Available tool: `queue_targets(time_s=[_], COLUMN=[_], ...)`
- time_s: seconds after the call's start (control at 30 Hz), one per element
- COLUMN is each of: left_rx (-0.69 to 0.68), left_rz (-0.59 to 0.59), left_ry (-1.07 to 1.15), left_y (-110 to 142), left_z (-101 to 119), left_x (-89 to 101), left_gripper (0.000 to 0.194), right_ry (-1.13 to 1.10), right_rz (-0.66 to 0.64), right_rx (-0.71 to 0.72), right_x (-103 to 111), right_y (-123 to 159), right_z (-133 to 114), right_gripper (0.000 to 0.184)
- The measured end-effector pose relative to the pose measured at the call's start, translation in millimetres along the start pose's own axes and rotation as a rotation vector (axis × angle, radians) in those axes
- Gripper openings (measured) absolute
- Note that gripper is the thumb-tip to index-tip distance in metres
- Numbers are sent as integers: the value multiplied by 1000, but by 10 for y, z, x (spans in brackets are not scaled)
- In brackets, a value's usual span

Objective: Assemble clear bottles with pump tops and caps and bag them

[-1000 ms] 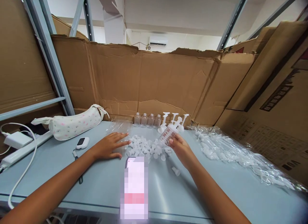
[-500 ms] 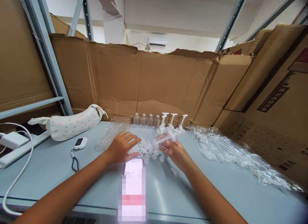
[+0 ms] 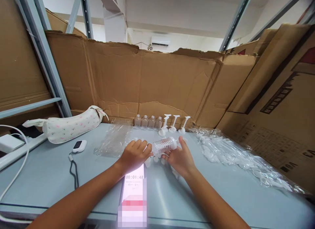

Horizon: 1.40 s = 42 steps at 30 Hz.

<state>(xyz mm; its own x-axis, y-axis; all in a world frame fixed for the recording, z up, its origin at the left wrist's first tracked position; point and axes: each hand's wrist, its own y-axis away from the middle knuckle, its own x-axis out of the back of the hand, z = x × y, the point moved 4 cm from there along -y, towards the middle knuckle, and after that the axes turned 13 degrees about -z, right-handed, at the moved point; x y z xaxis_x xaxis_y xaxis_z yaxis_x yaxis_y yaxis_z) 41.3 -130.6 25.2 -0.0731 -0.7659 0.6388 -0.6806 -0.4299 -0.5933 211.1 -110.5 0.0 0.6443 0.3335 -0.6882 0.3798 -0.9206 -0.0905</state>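
A clear ribbed plastic cylinder (image 3: 162,146) with a white end lies nearly level between my hands, above the table. My left hand (image 3: 135,154) is closed around its left end. Beside the right end, my right hand (image 3: 180,158) is open, its thumb raised apart from the fingers. Its fingertips are just under the cylinder; whether they touch it I cannot tell. Small white caps (image 3: 156,159) lie beneath, mostly hidden by my hands. Behind stand several clear small bottles (image 3: 148,122) in a row, with three white pump heads (image 3: 173,124) to their right.
A phone (image 3: 134,189) showing a timer lies in front. To the left are an empty clear bag (image 3: 114,138), a small white device (image 3: 79,146) with a strap, a patterned pouch (image 3: 71,125) and a power strip. Bagged white parts (image 3: 228,153) lie right. Cardboard (image 3: 147,78) encloses the back.
My left hand has moved right and closed on the cylinder's left end. The cylinder has turned more level, and my right hand's fingers have opened from around it.
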Motion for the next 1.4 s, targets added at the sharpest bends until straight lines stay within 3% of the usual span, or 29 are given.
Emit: queue_targets(time_s=[0.13, 0.33, 0.57, 0.63, 0.77, 0.9, 1.03, 1.17, 1.4], left_rx=[-24, -12, 135, 159, 182, 251, 323, 358, 350], left_rz=[-3, -17, -36, -38, -72, -132, -195, -242, -294], left_ry=[21, 172, 246, 243, 264, 367, 453, 484, 498], left_y=[45, 98, 129, 136, 150, 174, 205, 221, 215], left_z=[3, 1, -142, -198, -265, -324, -377, -390, -357], left_x=[9, 2, -21, -19, -30, -73, -123, -159, -186], left_gripper=[23, 31, 33, 32, 29, 27, 23, 20, 19], right_ry=[-131, -222, 22, 104, 244, 338, 737, 931, 1259], right_rz=[-35, -66, -139, -65, 95, 239, 439, 539, 621], right_rx=[-83, -124, -229, -208, -30, 203, 513, 531, 405], right_x=[-18, -67, -46, 35, 256, 510, 716, 879, 938], right_y=[14, 51, 40, 17, -65, -188, -321, -551, -898], right_z=[48, 66, 6, -36, -185, -483, -941, -1148, -1106], right_gripper=[34, 41, 58, 50, 25, 26, 33, 32, 27])
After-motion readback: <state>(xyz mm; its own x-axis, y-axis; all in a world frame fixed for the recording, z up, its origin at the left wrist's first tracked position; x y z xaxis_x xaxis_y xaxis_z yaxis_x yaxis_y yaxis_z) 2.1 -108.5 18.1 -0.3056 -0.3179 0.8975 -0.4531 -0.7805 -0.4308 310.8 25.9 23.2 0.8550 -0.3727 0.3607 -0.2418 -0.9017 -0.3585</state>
